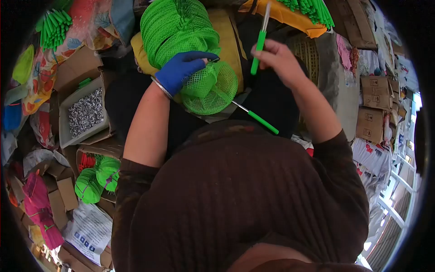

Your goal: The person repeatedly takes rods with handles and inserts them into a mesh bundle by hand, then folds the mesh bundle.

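Note:
My left hand (181, 72), in a blue glove, is closed on the rim of a green mesh net (210, 93). From that net a thin metal rod with a green handle (263, 122) points down to the right. Behind the glove rises a tall stack of green nets (176, 31). Bare and raised, my right hand (272, 56) grips another green handle (258, 52), whose metal rod points upward. A gap separates this handle from the net.
Bundles of green handles (54, 27) lie at the upper left, with others (310, 11) at the upper right. A bin of small metal parts (85, 113) stands left, above green net bundles (88, 186). Cardboard boxes (376, 93) are stacked at right.

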`<state>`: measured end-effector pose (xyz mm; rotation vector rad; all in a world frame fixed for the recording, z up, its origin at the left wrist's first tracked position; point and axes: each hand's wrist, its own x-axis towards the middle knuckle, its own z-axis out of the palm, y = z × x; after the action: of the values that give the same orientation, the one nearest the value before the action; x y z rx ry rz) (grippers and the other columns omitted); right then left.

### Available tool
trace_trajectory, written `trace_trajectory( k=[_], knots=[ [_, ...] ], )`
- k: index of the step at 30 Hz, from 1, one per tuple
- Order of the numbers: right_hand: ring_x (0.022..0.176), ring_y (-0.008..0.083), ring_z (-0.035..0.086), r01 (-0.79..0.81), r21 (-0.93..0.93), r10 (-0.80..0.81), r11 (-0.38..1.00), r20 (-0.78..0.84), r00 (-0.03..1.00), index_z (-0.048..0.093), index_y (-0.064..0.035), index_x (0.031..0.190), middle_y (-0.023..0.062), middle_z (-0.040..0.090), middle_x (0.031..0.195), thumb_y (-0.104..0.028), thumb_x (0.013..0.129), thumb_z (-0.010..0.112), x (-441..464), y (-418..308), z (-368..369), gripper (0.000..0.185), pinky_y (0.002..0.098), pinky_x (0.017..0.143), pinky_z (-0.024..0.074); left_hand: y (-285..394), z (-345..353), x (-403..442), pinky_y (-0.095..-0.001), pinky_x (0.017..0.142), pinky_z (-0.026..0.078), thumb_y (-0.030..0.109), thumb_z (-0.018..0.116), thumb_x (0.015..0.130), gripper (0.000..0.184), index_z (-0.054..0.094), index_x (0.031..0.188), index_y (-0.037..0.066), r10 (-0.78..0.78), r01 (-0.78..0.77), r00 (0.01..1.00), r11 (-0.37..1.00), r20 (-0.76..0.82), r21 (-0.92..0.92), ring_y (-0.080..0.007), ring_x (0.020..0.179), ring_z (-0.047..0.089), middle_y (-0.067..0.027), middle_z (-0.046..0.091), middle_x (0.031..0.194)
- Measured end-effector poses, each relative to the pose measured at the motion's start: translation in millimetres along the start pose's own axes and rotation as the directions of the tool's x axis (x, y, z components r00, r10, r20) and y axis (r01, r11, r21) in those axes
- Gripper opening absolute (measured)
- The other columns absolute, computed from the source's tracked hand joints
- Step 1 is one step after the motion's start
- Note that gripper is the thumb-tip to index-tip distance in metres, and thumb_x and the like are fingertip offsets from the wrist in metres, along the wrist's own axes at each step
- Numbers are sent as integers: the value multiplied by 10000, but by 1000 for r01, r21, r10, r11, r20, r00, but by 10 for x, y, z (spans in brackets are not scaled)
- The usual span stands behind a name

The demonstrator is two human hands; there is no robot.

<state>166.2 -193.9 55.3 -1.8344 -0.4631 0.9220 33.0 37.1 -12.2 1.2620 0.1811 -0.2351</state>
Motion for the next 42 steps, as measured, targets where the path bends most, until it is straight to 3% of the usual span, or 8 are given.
trace_trajectory(
  k=[4, 18, 20, 30, 33, 37, 40, 42],
  knots=[
    [726, 53, 499, 54, 2, -53, 999, 184, 982, 571, -31, 934, -25, 536, 766, -169, 887, 544, -388, 382, 227, 148, 217, 658, 416, -58, -17, -14, -258, 802, 466, 171, 622, 818, 289, 648, 1052, 3, -33, 33, 999, 999, -12, -7, -141, 880, 586, -66, 644, 955],
    [654, 73, 522, 115, -255, -109, 960, 39, 993, 571, -28, 1131, 7, 556, 733, -153, 882, 560, -605, 378, 383, 279, 218, 611, 426, -174, -29, 38, -237, 759, 455, 138, 634, 789, 233, 649, 988, 17, -80, 78, 997, 981, -3, -176, -116, 833, 565, -31, 618, 883],
    [696, 223, 609, 443, -621, -538, 647, 41, 842, 591, -61, 1068, 100, 618, 813, -143, 832, 590, -580, 343, 368, 250, 301, 617, 481, -169, -39, 35, -236, 758, 455, 140, 638, 785, 236, 649, 987, 19, -91, 88, 996, 982, -10, -164, -116, 833, 565, -31, 617, 878],
    [643, 235, 612, 454, -882, -304, -125, 469, 829, 585, -74, 971, 68, 571, 690, -92, 738, 544, -590, -601, 499, 237, 333, 532, 486, -376, 43, 74, -273, 794, 456, 134, 612, 813, 296, 593, 1090, 31, 89, -89, 996, 981, 5, 174, -132, 858, 560, -37, 613, 957],
    [641, 237, 620, 532, -838, -191, -119, 545, 816, 592, -57, 902, 74, 570, 672, -106, 729, 549, -551, -633, 660, 185, 337, 530, 492, -283, 331, -99, -341, 777, 486, 169, 616, 756, 452, 526, 1193, 94, 269, -223, 963, 762, 17, 608, -250, 860, 615, -127, 630, 1030],
    [680, 284, 644, 508, -861, -20, -7, 508, 861, 632, -45, 739, 131, 632, 708, -114, 692, 599, -306, -578, 746, 90, 403, 570, 511, -534, 377, -42, -396, 789, 485, 204, 648, 741, 510, 505, 1227, 142, 309, -242, 951, 662, 36, 709, -346, 916, 596, -167, 607, 1074],
    [715, 315, 630, 487, -868, -174, 100, 467, 867, 631, -102, 892, 130, 627, 722, -140, 726, 575, -280, -480, 443, 180, 430, 593, 496, -331, 389, -84, -412, 800, 476, 221, 659, 742, 522, 498, 1233, 141, 277, -251, 957, 648, 84, 719, -368, 939, 582, -181, 604, 1077],
    [733, 327, 626, 403, -897, -32, 185, 404, 914, 579, -113, 1049, 134, 625, 742, -153, 764, 554, -452, -317, 362, 289, 444, 605, 492, -77, 280, -127, -376, 831, 468, 150, 653, 776, 458, 524, 1212, 99, 406, -263, 913, 532, 30, 805, -327, 982, 585, -167, 597, 1091]
  ],
)
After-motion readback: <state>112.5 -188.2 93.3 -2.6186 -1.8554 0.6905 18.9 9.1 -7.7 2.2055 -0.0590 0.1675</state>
